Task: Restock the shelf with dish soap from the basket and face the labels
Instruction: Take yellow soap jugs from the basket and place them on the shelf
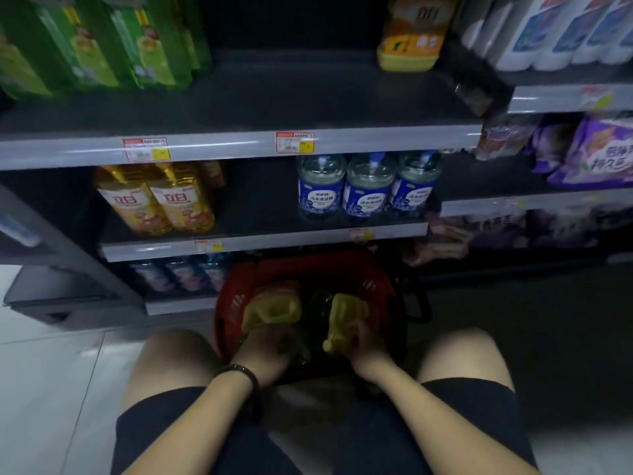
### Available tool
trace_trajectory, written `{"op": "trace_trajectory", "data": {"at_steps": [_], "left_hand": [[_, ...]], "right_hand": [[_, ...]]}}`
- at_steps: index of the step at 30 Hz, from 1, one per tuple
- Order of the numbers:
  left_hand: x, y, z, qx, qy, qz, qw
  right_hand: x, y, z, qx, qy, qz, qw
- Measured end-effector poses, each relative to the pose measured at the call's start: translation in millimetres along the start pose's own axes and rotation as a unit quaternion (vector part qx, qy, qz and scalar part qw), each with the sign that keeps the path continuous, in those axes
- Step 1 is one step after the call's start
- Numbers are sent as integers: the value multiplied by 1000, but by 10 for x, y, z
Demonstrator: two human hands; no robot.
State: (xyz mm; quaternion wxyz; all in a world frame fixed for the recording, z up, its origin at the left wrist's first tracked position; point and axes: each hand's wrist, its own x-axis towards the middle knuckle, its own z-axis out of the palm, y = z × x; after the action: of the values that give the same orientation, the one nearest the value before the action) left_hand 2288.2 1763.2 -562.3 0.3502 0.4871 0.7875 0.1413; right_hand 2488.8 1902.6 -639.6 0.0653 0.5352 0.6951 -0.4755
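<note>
A red basket (376, 286) stands on the floor between my knees, under the shelves. Inside it lie yellow dish soap bottles. My left hand (270, 351) grips one yellow bottle (274, 308) on the basket's left side. My right hand (368, 347) grips a second yellow bottle (344, 318) on the right side, cap end towards me. A matching yellow-orange bottle (411, 32) stands upright on the upper shelf (274, 97), which has a wide bare stretch in its middle.
Green bottles (102, 42) fill the upper shelf's left. Below, golden bottles (157, 200) and blue-labelled clear bottles (368, 190) flank a gap. White bottles (565, 29) and purple bags (596, 152) fill the neighbouring unit. Pale floor tiles lie at left.
</note>
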Motion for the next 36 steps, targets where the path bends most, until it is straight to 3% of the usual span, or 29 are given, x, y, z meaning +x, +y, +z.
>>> {"op": "trace_trajectory", "data": {"at_steps": [4, 10, 16, 22, 28, 32, 36], "left_hand": [[26, 0, -19, -22, 18, 19, 999], [10, -62, 35, -41, 15, 18, 999], [1, -32, 29, -48, 21, -3, 999], [-47, -8, 46, -67, 27, -13, 997], [-169, 22, 43, -90, 18, -31, 995], [-163, -26, 50, -87, 54, 2, 995], [-281, 117, -66, -212, 74, 67, 972]], "right_hand": [[714, 270, 99, 115, 19, 21, 993], [251, -385, -39, 334, -61, 83, 937], [363, -296, -50, 344, 16, 82, 935], [41, -455, -365, 456, 2, 37, 889], [-531, -522, -373, 600, -101, -79, 790], [-871, -749, -393, 644, -191, -136, 728], [-1204, -1098, -460, 644, -249, -196, 696]]}}
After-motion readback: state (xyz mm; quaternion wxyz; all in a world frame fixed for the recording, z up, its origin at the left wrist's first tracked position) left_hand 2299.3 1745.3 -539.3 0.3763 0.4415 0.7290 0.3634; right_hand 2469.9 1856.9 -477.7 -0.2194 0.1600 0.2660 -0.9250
